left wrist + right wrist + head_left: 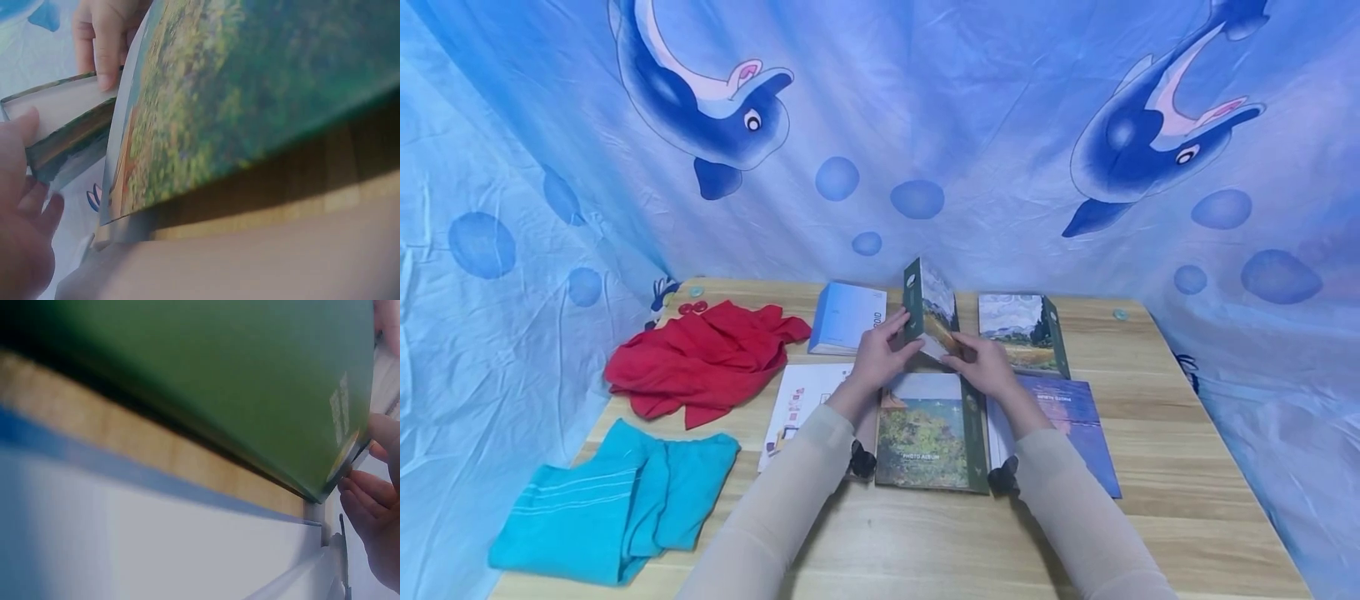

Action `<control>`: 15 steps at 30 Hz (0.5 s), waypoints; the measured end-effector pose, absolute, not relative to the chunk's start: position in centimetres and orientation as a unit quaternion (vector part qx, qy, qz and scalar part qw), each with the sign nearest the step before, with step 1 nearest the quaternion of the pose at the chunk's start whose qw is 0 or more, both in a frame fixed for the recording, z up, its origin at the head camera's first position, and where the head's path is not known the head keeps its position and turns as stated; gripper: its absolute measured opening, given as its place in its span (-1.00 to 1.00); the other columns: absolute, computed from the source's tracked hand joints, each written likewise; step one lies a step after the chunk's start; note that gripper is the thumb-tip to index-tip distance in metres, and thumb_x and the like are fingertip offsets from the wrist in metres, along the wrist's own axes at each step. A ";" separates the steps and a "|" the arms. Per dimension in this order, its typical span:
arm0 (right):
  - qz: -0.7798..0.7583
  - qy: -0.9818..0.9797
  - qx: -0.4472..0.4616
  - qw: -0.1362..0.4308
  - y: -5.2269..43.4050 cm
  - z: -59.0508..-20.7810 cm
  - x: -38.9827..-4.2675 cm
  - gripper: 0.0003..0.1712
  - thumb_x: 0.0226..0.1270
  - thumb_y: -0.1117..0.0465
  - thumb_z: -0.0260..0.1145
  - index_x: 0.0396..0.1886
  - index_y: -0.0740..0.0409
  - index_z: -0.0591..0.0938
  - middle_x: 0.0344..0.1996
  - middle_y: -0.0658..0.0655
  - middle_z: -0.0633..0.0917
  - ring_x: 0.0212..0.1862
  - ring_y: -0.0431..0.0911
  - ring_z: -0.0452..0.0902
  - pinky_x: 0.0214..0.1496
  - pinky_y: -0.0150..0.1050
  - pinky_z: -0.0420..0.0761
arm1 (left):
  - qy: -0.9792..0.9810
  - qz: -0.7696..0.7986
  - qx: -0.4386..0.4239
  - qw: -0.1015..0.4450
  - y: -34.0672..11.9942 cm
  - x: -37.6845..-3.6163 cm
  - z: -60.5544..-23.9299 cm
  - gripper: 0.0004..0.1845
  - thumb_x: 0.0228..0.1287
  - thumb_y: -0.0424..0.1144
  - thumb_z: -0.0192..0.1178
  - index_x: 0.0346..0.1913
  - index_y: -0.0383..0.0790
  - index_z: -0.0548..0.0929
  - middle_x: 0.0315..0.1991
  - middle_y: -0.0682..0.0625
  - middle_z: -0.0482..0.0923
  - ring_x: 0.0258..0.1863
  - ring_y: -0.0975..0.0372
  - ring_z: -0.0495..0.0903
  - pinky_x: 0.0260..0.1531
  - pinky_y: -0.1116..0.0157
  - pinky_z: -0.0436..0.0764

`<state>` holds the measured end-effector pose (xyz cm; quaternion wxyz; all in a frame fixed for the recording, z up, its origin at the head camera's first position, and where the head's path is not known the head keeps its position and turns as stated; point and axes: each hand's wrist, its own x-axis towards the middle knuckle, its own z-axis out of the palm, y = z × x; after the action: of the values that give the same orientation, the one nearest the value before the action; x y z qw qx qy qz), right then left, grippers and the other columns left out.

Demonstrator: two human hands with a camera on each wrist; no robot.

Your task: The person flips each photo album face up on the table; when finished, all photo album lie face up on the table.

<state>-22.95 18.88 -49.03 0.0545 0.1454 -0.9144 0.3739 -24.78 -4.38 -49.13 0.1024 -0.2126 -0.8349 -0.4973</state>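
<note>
Dolphin cloth (880, 125) backs the wooden table (1187, 500); both hands grip a raised album (931, 310) at center, left hand (877, 357) curled on its green spine, right hand (983, 363) pinching its lower edge; a second album (928, 429) lies flat at six o'clock of it; red cloth (703, 358) at nine o'clock; teal towel (617, 500) at eight.

- White capitals reading "PHOTO ALBUM" sit low on the cover of the green album (929, 433) lying nearest, between the two forearms.
- On the far blue box (846, 317), dark letters run up its right edge, ending in "OID"; the start is hidden.
- The purple album (1078, 417) on the right carries a pale title, too small to read.
</note>
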 end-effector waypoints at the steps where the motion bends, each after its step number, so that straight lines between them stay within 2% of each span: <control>1: 0.369 -0.916 0.146 0.059 18.9 -49.1 -22.9 -0.37 0.30 0.02 0.49 0.29 0.19 0.62 0.13 0.27 0.69 0.18 0.21 0.59 0.28 0.13 0.54 | -0.842 -0.486 -0.210 0.107 -4.4 -24.8 -49.2 -0.34 0.32 -0.03 0.38 0.37 -0.31 0.50 0.41 -0.14 0.41 0.30 0.00 0.51 0.31 0.15 0.50; 4: 0.358 -0.918 0.154 0.075 19.2 -49.2 -23.0 -0.44 0.27 0.05 0.51 0.21 0.19 0.68 0.02 0.24 0.74 0.07 0.19 0.64 0.18 0.12 0.60 | -0.852 -0.466 -0.212 0.111 -4.4 -24.9 -49.2 -0.35 0.31 0.00 0.38 0.33 -0.33 0.54 0.37 -0.13 0.46 0.30 -0.01 0.52 0.35 0.09 0.45; 10: 0.349 -0.915 0.179 0.094 19.6 -49.4 -23.1 -0.57 0.22 0.12 0.55 0.06 0.19 0.75 -0.16 0.18 0.76 -0.13 0.09 0.64 -0.02 0.05 0.66 | -0.863 -0.450 -0.210 0.096 -4.6 -24.9 -49.5 -0.37 0.32 -0.11 0.39 0.35 -0.36 0.52 0.32 -0.22 0.51 0.22 -0.05 0.58 0.27 0.10 0.54; 15: 0.349 -0.916 0.176 0.091 19.7 -49.4 -23.0 -0.60 0.19 0.15 0.57 -0.01 0.21 0.77 -0.11 0.22 0.76 -0.08 0.10 0.65 0.01 0.05 0.67 | -0.867 -0.453 -0.192 0.081 -4.5 -24.7 -49.7 -0.39 0.32 -0.27 0.37 0.40 -0.30 0.48 0.31 -0.23 0.51 0.27 -0.05 0.53 0.32 0.12 0.49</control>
<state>-22.97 19.67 -49.37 0.0913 0.1761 -0.9158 0.3493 -24.75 -4.49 -49.67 0.0808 -0.1923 -0.8669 -0.4527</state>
